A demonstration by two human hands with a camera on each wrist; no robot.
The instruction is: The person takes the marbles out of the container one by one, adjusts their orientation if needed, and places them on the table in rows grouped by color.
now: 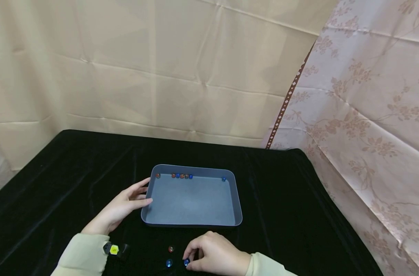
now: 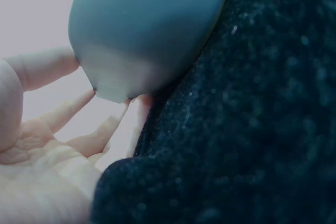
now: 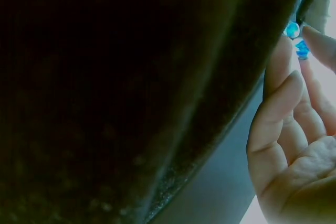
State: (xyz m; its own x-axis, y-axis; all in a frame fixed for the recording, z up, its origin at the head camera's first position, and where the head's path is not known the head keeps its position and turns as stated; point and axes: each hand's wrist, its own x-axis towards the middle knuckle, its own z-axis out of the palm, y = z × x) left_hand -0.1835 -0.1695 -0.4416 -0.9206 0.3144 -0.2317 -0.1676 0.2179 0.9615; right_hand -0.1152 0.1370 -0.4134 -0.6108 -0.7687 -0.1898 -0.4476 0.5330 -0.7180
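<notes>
A grey-blue tray [image 1: 238, 207] sits on the black cloth, with several red and blue marbles [image 1: 181, 176] along its far wall. My left hand [image 1: 144, 193] rests with straight fingers against the tray's left wall; in the left wrist view the fingers [image 2: 50, 69] touch the tray corner [image 2: 142, 30]. In front of the tray my right hand [image 1: 191, 259] pinches a blue marble [image 1: 186, 262] that is on or just above the cloth. The right wrist view shows that marble [image 3: 302, 50] between thumb and fingertips [image 3: 278, 61]. Beside it lie another blue marble [image 1: 169, 263] and a red marble [image 1: 170, 249].
The table with the black velvet cloth [image 1: 74, 180] is backed by a beige curtain [image 1: 161, 69] and a floral curtain [image 1: 368, 115] on the right. A black and yellow device [image 1: 114, 250] sits on my left wrist.
</notes>
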